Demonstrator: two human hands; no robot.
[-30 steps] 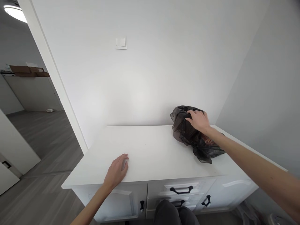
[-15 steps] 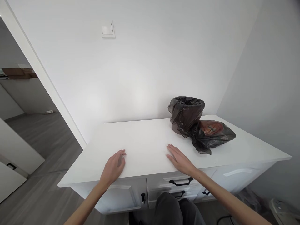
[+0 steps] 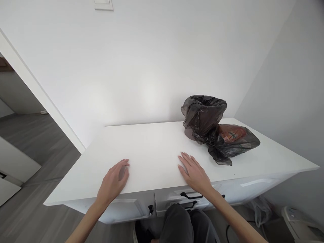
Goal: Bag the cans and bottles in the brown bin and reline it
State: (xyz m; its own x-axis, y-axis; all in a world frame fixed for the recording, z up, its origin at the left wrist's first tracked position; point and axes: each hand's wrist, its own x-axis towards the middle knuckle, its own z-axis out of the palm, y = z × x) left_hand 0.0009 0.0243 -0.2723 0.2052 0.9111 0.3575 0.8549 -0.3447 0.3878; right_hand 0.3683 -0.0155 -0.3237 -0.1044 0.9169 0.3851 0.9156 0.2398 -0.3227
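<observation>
My left hand (image 3: 113,179) rests on its edge on the white cabinet top (image 3: 146,145), near the front, with the fingers gently curved and the thumb apart from them. Nothing is in it. Palm down, my right hand (image 3: 193,171) lies on the same surface with its fingers stretched out and holds nothing. Beyond the right hand stands a small bin (image 3: 188,134) lined with a black plastic bag (image 3: 205,114). A knotted dark see-through bag (image 3: 243,143) lies beside it, with a red-orange package (image 3: 231,133) showing through.
The cabinet has black drawer handles (image 3: 191,195) at the front, close to my knees (image 3: 178,222). A white wall rises behind it. On the floor at right are a clear plastic bag (image 3: 259,209) and a pale appliance-like object (image 3: 301,224). A doorway opens at left.
The view has tilted down and come slightly closer. My right hand's fingers have spread a little more; my left hand keeps about the same pose on the cabinet top.
</observation>
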